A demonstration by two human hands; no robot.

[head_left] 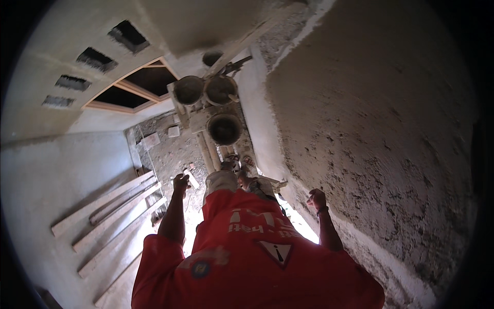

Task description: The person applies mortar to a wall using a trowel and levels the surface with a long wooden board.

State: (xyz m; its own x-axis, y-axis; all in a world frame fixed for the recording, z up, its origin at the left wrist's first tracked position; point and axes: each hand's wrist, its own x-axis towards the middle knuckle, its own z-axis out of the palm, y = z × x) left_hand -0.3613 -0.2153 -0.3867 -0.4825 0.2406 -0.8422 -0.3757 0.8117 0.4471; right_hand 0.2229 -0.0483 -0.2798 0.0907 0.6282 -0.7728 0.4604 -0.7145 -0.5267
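Note:
My left hand [181, 183] hangs out from my side with its fingers curled in, and no object shows in it. On the other side my right hand [316, 200], with a dark band at the wrist, is closed in a fist near the rough plastered wall [360, 149]. Neither hand touches anything that I can see. Beyond my feet stands a round dark bucket [224, 129]. Farther off, two buckets of grey material, a left one [188, 90] and a right one [221, 90], sit side by side on planks.
Several long boards [110, 201] lean at the left wall. A wooden window frame [135, 88] is set in the far wall below several square holes. A diagonal beam [252, 36] rises past another bucket [212, 57]. Narrow planks [208, 152] lie under my feet, over rubble-strewn ground [170, 147].

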